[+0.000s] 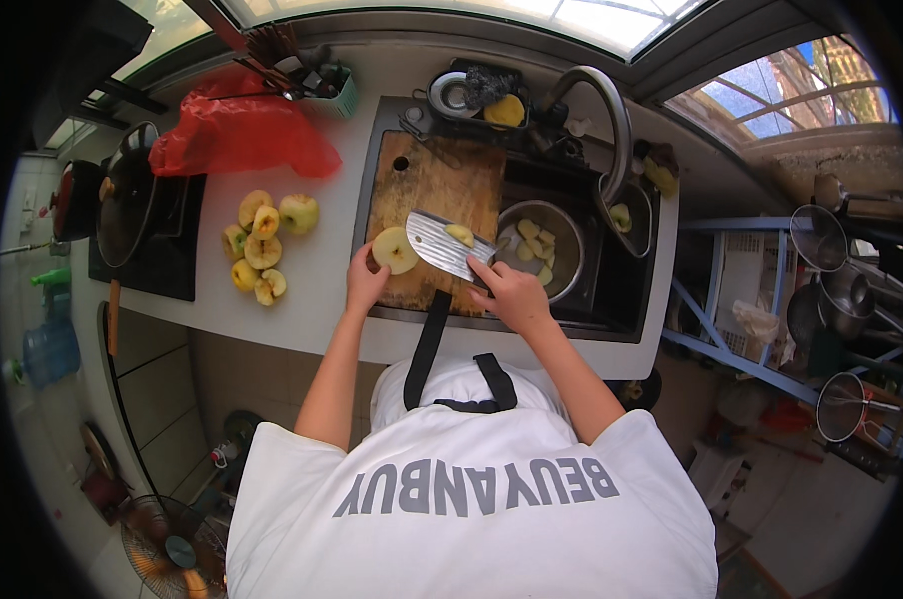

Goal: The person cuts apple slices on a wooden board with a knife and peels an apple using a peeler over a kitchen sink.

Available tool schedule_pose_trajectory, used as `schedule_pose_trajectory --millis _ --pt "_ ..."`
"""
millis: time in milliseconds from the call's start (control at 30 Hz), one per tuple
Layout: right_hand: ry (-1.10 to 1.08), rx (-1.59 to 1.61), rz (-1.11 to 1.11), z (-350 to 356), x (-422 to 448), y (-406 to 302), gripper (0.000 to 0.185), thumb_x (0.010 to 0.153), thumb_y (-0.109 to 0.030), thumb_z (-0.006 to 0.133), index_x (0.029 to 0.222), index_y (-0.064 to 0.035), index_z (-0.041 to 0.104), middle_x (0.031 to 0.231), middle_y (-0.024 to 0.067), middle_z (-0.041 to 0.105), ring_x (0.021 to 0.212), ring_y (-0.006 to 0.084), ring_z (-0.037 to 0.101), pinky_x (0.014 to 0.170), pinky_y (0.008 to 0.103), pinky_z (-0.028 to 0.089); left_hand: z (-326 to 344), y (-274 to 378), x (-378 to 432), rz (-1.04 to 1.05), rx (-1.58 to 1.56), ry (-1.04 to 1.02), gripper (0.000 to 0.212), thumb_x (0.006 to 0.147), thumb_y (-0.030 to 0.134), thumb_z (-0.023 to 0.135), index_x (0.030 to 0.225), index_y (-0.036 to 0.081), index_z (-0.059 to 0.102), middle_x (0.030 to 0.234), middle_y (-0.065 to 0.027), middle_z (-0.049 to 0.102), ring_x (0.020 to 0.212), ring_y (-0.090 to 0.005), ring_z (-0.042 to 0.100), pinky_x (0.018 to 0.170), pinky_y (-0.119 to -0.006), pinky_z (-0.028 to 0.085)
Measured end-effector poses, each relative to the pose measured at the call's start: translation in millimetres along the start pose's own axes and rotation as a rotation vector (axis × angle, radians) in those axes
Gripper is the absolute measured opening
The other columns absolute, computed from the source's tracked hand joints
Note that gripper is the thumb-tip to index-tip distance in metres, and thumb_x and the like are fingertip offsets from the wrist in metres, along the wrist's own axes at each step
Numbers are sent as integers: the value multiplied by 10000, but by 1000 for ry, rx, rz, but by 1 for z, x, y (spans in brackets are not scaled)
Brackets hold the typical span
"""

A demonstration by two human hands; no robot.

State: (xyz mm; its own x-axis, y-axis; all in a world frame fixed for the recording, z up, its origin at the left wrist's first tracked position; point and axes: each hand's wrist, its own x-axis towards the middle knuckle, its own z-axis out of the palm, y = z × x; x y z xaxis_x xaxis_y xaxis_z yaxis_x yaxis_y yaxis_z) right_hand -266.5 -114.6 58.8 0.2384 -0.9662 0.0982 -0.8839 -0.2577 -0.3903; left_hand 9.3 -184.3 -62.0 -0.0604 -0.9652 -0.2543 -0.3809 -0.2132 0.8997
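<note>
My left hand (368, 281) grips the left edge of a cut apple half (395, 250), its pale flat face up, on a worn wooden cutting board (451, 176). In my right hand (517, 296) is a broad cleaver (440, 248) with a rippled steel blade and a hole near its tip. The blade lies flat over the board, its left end beside or over the apple half's right edge. A pale apple piece (460, 235) rests on the blade. Right of the board, a metal pot (580, 251) in the dark sink holds several apple chunks (532, 238).
Several apples and cut pieces (261, 247) lie on the white counter (317, 299) at left. Behind them are a red plastic bag (249, 135) and a utensil basket (339, 101). A curved faucet (618, 112) arches over the sink (609, 299). A lidded pan (126, 198) stands far left.
</note>
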Motion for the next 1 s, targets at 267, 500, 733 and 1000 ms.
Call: schedule_pose_trajectory --millis 267,500,733,1000 --pt "20 -62 -205 -18 -21 11 411 737 -258 728 1130 -167 647 722 29 566 569 184 592 517 303 481 -1 122 -2 578 580 -110 476 806 248 712 1214 41 581 1199 -159 584 1096 -358 551 908 -407 453" --pt "29 -42 -320 -30 -29 1 421 726 -249 739 1130 -175 649 678 17 546 539 173 566 509 296 472 24 146 8 252 470 -714 435 758 212 767 1120 13 630 1048 -160 649 968 -309 617 822 -327 484" --pt "-28 -6 -151 -21 -71 15 380 742 -266 734 1103 -174 658 637 10 520 526 168 562 483 291 459 38 113 43 30 390 -300 495 780 239 776 1178 -6 612 1004 -160 672 871 -193 641 741 -301 504" --pt "26 35 252 -20 -128 24 345 750 -225 723 1082 -148 668 777 73 652 641 247 641 580 349 521 13 80 50 244 380 56 640 790 322 755 1274 -15 508 1210 -190 575 1072 -306 569 916 -386 467"
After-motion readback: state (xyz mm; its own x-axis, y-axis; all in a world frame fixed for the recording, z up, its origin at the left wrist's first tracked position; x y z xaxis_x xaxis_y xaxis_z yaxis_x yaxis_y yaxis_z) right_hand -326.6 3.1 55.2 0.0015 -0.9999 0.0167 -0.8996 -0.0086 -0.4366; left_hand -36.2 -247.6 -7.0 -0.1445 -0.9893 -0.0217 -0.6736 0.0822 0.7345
